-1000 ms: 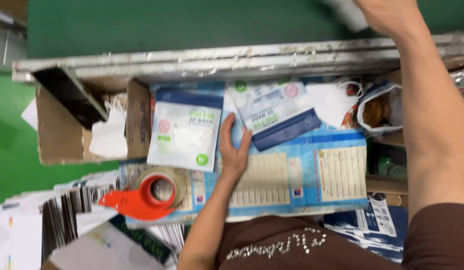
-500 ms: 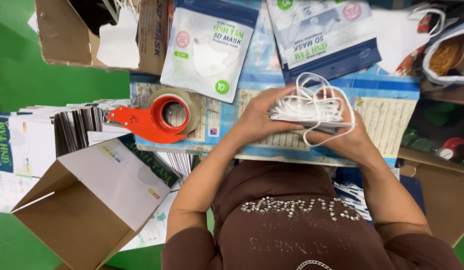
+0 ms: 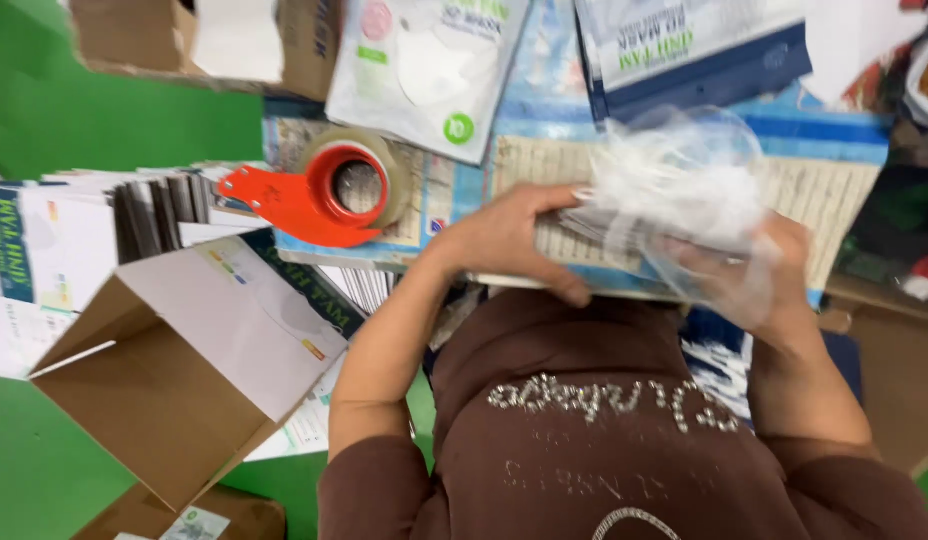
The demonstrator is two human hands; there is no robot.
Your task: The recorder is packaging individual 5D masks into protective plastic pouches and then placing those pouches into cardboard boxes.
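Mask stack (image 3: 674, 200): I see it pinched between both hands above the board (image 3: 834, 200). Left hand (image 3: 509, 240) is closed on its left end; right hand (image 3: 759, 275) grips the right end through a clear bag (image 3: 729, 140). Risk: loose ear loops may snag the bag mouth and spill masks. The tape dispenser (image 3: 329, 195), left of the left hand, could be knocked.

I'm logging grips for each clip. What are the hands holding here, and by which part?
Both hold a stack of white face masks: the left hand grips its left end, the right hand its right end, through a clear plastic bag.
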